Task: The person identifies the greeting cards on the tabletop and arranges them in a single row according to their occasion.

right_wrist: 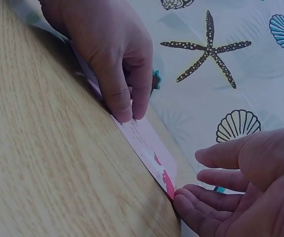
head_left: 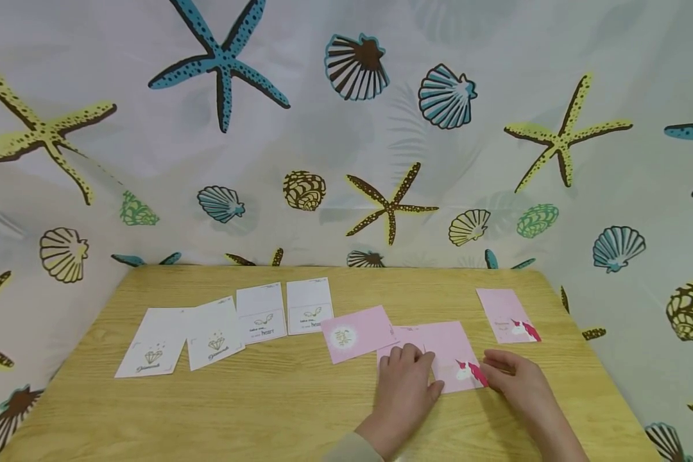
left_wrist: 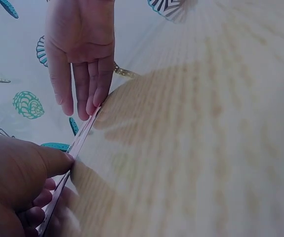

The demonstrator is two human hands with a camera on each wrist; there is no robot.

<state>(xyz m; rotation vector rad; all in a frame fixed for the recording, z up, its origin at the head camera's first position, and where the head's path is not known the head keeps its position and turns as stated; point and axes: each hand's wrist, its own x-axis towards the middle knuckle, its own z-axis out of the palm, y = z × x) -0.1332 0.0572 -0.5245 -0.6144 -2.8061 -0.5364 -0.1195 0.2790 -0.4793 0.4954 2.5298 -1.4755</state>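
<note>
In the head view a pink unicorn card (head_left: pixel 452 350) lies flat on the table, its left side over another pink card (head_left: pixel 385 359). My left hand (head_left: pixel 405 385) rests on these two, with fingertips on the cards and the thumb at the near edge. My right hand (head_left: pixel 516 382) is at the unicorn card's right edge. In the right wrist view its lower fingertips (right_wrist: pixel 181 195) touch the card's corner, while the thumb stays apart from it. Left of the left hand, a pink card with a round pale design (head_left: pixel 360 333) partly covers the pink card beneath that hand.
Several white cards lie in a row at the left, among them a diamond card (head_left: pixel 153 340) and a winged-heart card (head_left: pixel 310 308). Another pink unicorn card (head_left: pixel 505 314) lies at the back right. A shell-print cloth (head_left: pixel 346 141) hangs behind the wooden table (head_left: pixel 237 410).
</note>
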